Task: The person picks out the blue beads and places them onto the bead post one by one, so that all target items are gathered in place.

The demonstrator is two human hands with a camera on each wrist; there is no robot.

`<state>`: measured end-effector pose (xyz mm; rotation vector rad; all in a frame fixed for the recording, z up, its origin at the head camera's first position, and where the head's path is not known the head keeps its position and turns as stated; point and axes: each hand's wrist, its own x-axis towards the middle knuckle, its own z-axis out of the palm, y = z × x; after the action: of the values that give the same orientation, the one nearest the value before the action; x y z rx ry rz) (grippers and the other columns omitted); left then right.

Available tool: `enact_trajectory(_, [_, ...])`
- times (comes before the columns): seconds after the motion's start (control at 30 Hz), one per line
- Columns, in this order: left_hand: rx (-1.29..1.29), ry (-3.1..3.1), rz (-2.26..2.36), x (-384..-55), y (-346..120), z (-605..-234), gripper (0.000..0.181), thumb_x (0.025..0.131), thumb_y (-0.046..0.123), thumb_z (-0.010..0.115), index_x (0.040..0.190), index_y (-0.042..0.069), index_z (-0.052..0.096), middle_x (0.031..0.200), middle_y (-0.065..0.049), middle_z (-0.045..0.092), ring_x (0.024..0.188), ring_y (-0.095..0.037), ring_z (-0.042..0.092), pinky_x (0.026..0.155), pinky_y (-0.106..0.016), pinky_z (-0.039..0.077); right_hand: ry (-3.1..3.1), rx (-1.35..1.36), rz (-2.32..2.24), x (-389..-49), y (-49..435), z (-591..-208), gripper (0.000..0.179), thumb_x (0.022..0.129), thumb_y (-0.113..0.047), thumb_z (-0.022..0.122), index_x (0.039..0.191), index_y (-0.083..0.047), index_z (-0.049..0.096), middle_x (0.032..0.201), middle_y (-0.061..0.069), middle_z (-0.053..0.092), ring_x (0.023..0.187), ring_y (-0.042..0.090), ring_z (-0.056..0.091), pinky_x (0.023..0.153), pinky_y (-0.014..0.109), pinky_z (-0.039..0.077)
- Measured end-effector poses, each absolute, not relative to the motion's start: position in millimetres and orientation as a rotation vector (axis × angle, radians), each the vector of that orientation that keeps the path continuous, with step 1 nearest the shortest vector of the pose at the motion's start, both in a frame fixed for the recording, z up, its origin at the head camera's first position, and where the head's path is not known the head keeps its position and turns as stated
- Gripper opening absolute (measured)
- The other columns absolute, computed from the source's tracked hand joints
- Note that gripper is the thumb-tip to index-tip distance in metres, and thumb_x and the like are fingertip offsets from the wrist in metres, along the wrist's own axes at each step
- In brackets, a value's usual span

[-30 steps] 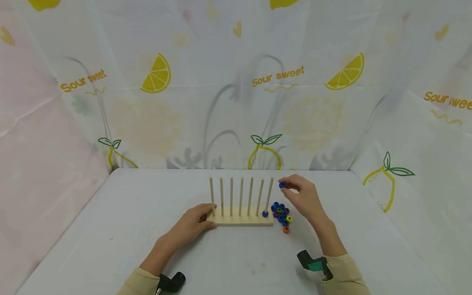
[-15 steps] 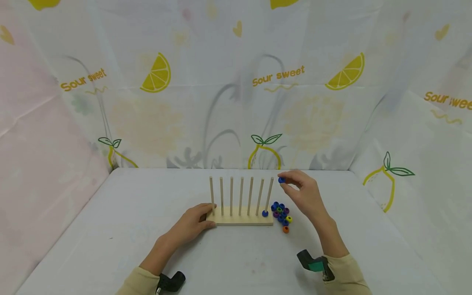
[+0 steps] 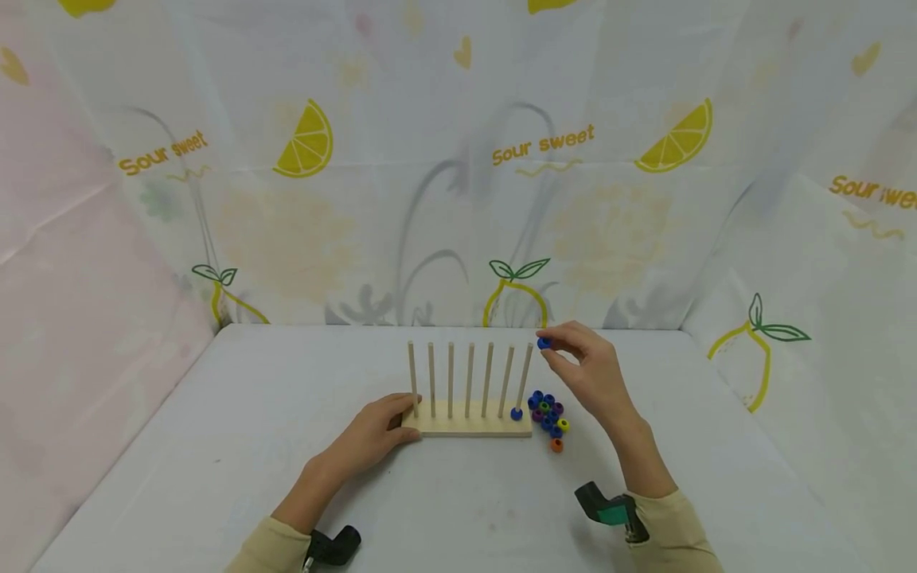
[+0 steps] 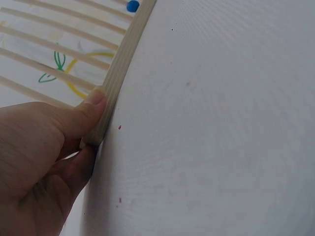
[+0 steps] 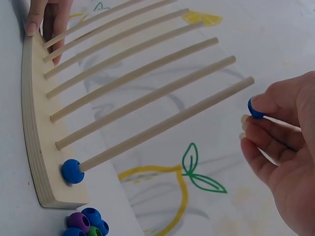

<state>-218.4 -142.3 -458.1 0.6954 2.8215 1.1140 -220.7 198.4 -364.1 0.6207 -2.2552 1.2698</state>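
A pale wooden peg board [image 3: 473, 430] with a row of several upright pegs stands on the table. My left hand [image 3: 372, 434] grips its left end, thumb on the front edge and fingers behind, as the left wrist view also shows. One blue bead [image 5: 73, 171] sits at the foot of the rightmost peg [image 5: 167, 124]. Between thumb and fingertips my right hand [image 3: 591, 370] pinches another blue bead [image 5: 254, 109]. This bead is beside the tip of the rightmost peg, just to its right and apart from it.
A cluster of loose beads, blue, purple and green, lies right of the board, with a yellow bead [image 3: 563, 425] and an orange bead [image 3: 556, 446] at its near side. White printed cloth [image 3: 401, 199] hangs behind and at both sides of the white table [image 3: 458, 501].
My right hand has risen a little and shifted left with the blue bead, closer to the rightmost peg's tip. The left hand and the board have kept their place.
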Motion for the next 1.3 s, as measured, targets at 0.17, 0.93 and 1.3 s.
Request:
enact_trajectory(0.17, [0.695,2.816,1.129,-218.5,-142.3,-457.8,0.055,0.090,0.021,0.074,0.138,0.003,0.057,0.142,-0.012,0.058,0.135,-0.033,0.051,0.111,-0.049,0.044,-2.243,0.632,1.288,-219.3,196.6,-361.2,0.023,0.090,0.001,0.070,0.111,-0.006,0.073,0.104,0.008,0.070,0.095,0.005,0.063,0.089,0.007,0.051])
enact_trajectory(0.93, [0.723,2.803,1.119,-220.0,-143.8,-460.3,0.055,0.091,0.021,0.073,0.140,0.005,0.055,0.143,-0.011,0.057,0.137,-0.031,0.050,0.112,-0.049,0.042,-2.164,0.709,1.287,-214.9,182.8,-357.9,0.026,0.089,0.005,0.069,0.113,-0.003,0.072,0.103,0.009,0.069,0.095,0.010,0.065,0.092,0.010,0.052])
enact_trajectory(1.3, [0.734,2.822,1.111,-219.9,-143.5,-460.0,0.054,0.090,0.021,0.073,0.139,0.005,0.057,0.142,-0.011,0.058,0.136,-0.032,0.051,0.111,-0.049,0.043,-2.208,0.675,1.276,-215.6,180.8,-359.8,0.023,0.090,0.001,0.070,0.113,-0.004,0.073,0.104,0.008,0.069,0.094,0.014,0.067,0.092,0.008,0.051])
